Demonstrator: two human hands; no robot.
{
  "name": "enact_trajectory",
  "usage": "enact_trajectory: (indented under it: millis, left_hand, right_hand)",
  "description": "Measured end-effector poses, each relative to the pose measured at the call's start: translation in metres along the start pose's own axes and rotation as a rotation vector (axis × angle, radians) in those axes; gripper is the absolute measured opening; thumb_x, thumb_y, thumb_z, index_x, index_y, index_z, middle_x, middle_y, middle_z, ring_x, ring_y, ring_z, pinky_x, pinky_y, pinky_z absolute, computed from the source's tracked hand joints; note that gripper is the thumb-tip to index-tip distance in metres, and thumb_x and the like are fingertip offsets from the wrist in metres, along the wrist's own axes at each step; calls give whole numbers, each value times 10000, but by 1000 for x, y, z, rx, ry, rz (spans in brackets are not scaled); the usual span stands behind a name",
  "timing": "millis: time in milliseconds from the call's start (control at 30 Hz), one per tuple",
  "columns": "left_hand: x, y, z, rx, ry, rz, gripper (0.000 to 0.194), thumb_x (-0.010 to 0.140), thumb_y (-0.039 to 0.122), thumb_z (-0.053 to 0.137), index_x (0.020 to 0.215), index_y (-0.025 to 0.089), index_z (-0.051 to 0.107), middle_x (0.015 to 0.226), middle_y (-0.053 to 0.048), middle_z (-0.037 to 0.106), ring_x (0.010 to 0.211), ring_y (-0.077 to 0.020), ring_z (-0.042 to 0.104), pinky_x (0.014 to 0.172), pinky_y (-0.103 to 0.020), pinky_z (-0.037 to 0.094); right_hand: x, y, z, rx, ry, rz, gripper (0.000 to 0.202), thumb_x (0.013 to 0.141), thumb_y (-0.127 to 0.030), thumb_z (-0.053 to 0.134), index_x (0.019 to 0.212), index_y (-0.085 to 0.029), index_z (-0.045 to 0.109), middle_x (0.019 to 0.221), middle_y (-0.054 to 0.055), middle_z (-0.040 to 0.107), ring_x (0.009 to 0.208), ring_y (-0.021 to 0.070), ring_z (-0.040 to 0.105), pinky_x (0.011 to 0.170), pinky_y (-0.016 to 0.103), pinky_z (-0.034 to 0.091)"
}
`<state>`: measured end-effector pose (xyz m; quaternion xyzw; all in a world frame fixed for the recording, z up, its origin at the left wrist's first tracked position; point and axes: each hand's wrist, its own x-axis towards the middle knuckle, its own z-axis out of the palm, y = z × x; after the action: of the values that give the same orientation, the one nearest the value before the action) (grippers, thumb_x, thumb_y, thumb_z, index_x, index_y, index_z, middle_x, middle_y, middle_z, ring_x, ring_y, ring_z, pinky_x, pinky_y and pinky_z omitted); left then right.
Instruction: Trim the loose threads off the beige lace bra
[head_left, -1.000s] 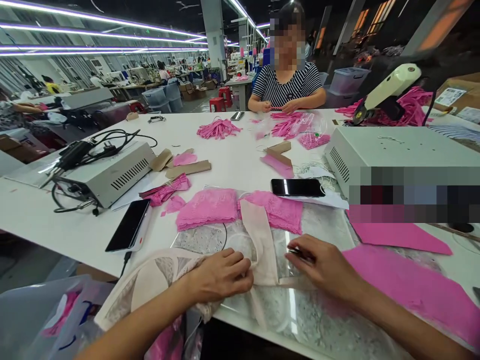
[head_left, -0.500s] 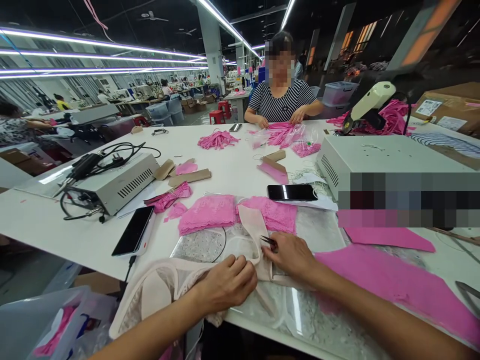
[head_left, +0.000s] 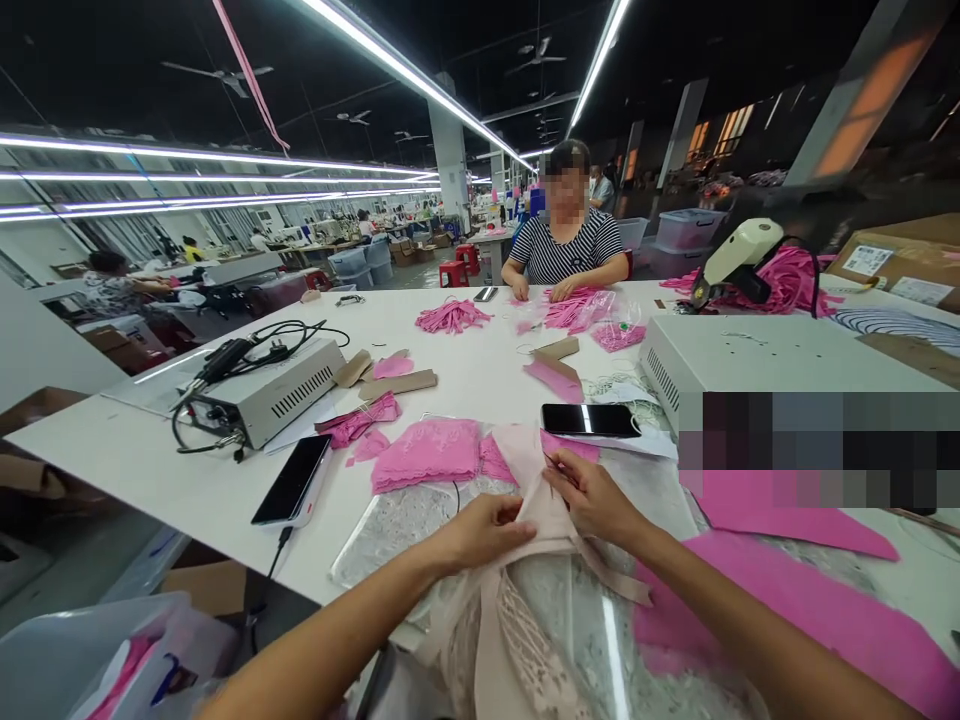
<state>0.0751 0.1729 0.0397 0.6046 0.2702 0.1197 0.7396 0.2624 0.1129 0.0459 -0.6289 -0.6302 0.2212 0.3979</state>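
Note:
A pale pink bra (head_left: 551,520) with lace parts is stretched between my hands, its lower part hanging over the table edge towards me. My left hand (head_left: 487,530) is closed on its fabric, thumb on top. My right hand (head_left: 592,495) is closed at the garment's right edge, around small dark thread snips (head_left: 551,462); only their thin pointed tips show, close to the fabric. A loose pale strap (head_left: 611,575) hangs below my right hand. Beyond the bra lie folded pink lace pieces (head_left: 427,455).
Two phones, one left (head_left: 294,480) and one ahead (head_left: 591,420), lie on the white table (head_left: 480,350). Grey machine boxes stand left (head_left: 292,390) and right (head_left: 780,350). Pink fabric (head_left: 795,610) spreads at right. A person (head_left: 566,245) sits opposite, handling pink strips (head_left: 574,308).
My left hand has moved up and right along the bra, which now hangs straight down instead of stretching left. The snips' tips have turned and are less visible. The camera view has tilted up.

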Motion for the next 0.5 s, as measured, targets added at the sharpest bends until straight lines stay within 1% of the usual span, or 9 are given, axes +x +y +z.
enact_trajectory:
  millis: [33,100,167,233,267,333,400,467,500]
  left_hand:
    - [4,0,1,-47,-36,-22,331,647,389,758,824,125,666,762,-23,611,675,-151,542,633,-249,417]
    - [9,0,5,-177,-82,-66,432,579,452,790,817,115,663,722,-34,620,633,-145,561,636,-259,445]
    - [12,-1,10,-294,-98,-86,487,513,457,826,801,102,658,711,-56,632,646,-157,596,686,-280,476]
    - [12,-2,14,-383,-78,-77,499,466,411,858,785,86,653,706,-78,646,653,-173,623,721,-299,493]
    - [12,-3,16,-418,-51,-62,497,455,378,868,788,80,652,704,-84,652,647,-179,630,718,-302,499]
    - [11,-2,17,-475,42,-16,474,467,327,869,806,79,649,697,-79,661,635,-174,636,686,-281,508]
    - [6,1,15,-517,150,34,424,513,300,853,815,89,644,683,-62,665,619,-157,635,634,-246,510]
    - [-1,7,12,-550,228,79,356,552,277,833,789,99,637,669,-52,666,604,-152,637,596,-231,512]
    - [-6,12,11,-565,250,101,320,569,263,823,769,102,633,664,-53,666,606,-157,641,593,-235,518]
  right_hand:
    - [2,-1,-1,29,-6,-19,297,874,-464,388,698,-225,375,608,-47,394,560,126,404,533,254,338]
    - [6,-3,-5,75,-27,-51,317,858,-479,424,681,-220,379,621,-47,379,576,121,397,541,249,351]
    - [11,-2,-10,106,-51,-67,340,839,-493,462,659,-214,391,621,-48,367,578,115,385,538,243,359]
    - [14,-2,-13,121,-46,-57,359,833,-503,479,644,-206,408,612,-48,373,575,112,379,534,241,358]
    - [13,-1,-14,123,-25,-42,358,836,-505,479,652,-202,431,615,-44,394,581,113,386,541,243,361]
    - [7,-3,-17,120,37,5,356,844,-508,476,685,-190,490,632,-31,450,603,121,412,566,254,369]
    - [-9,-7,-19,113,69,63,374,841,-519,487,713,-176,562,644,-9,517,613,134,450,575,268,378]
    - [-32,-13,-18,134,23,152,395,809,-545,529,753,-170,641,648,16,588,593,153,499,554,283,396]
    - [-45,-15,-16,174,-22,211,397,776,-558,567,808,-179,677,681,31,633,597,172,534,555,297,420]
